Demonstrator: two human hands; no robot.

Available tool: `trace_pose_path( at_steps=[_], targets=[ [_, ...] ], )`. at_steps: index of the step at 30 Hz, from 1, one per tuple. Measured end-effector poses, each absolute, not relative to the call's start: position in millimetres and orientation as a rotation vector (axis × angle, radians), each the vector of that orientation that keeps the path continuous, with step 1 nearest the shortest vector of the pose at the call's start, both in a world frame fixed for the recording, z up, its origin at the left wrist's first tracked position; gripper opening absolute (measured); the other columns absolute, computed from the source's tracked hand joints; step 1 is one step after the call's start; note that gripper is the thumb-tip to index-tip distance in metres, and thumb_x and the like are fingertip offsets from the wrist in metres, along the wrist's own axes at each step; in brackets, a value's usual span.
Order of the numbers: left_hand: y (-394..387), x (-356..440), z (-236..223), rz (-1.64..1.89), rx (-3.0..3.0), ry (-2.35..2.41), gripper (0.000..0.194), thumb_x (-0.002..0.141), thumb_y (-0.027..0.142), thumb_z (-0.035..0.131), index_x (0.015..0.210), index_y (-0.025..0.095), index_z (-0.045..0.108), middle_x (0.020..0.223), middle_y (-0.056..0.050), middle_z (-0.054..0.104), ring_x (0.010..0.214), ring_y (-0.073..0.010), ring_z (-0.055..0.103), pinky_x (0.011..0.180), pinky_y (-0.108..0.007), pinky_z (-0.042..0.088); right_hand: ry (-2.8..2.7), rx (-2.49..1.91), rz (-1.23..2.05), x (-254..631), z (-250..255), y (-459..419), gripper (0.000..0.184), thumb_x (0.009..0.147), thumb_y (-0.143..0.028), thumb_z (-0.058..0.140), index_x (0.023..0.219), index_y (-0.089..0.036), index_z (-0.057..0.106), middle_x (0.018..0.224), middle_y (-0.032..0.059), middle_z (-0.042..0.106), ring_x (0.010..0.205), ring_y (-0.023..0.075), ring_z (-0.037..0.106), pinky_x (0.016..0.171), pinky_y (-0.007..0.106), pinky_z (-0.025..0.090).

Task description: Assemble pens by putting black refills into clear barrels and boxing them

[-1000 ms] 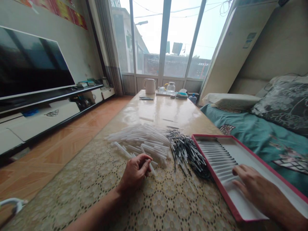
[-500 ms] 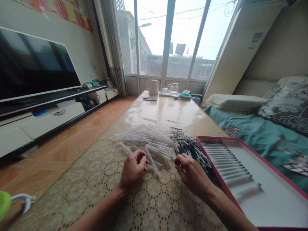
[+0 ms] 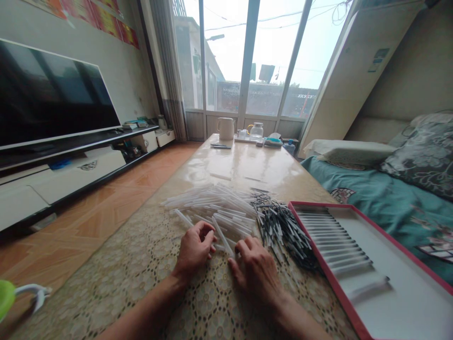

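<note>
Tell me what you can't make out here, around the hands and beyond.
All in the head view:
Left hand: whether it holds anything; its curled fingers hide the palm.
Right hand: whether it grips the clear tube; its own fingers hide that.
Dark sticks: their number; they overlap.
Red-rimmed box: near end, cut off by the bottom edge.
Green thing: cut off by the left edge.
</note>
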State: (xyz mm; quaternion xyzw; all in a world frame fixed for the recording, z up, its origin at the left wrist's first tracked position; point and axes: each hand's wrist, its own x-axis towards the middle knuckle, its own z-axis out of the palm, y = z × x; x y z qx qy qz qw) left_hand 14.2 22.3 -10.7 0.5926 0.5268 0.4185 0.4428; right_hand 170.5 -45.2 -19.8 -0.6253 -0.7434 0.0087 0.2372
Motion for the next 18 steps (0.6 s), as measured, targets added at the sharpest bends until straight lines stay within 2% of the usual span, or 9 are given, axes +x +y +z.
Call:
trace_pose_path(
  at_steps=[8,13,18],
  targets=[
    [23.4,13.8,-9.5,1.044,1.382,1.258,0.014,0.071,0.029,0.062,0.074,0.017,0.057,0.059,-0.001,0.064,0.043,-0.0141,0.059,0.035,-0.021,0.046,-1.912,-1.686,0.137,183.9,-26.8,-48.9,0.009,0.086,-0.016,0.047,0.081,-0.019,0.053,0.083,0.0041,0.055,0.076,0.0184,0.054,0.066,0.027,0.042],
    [14.7,21.1,-4.6,0.905,1.223,1.047,0.026,0.067,0.036,0.069,0.068,0.015,0.056,0.056,-0.002,0.064,0.041,-0.0125,0.058,0.036,-0.021,0.045,-1.81,-1.594,0.031,194.1,-27.7,-46.2,0.01,0.089,-0.017,0.043,0.084,-0.019,0.052,0.081,0.0042,0.054,0.074,0.0183,0.054,0.064,0.027,0.041],
    [5.9,28.8,-3.6,0.75,0.995,0.834,0.035,0.064,0.036,0.076,0.088,0.012,0.065,0.072,-0.005,0.069,0.048,-0.0094,0.06,0.042,-0.017,0.045,-1.862,-1.495,-0.056,189.9,-19.7,-46.9,0.017,0.092,-0.019,0.041,0.08,-0.02,0.053,0.076,0.0031,0.053,0.072,0.0172,0.053,0.064,0.026,0.04]
  ],
)
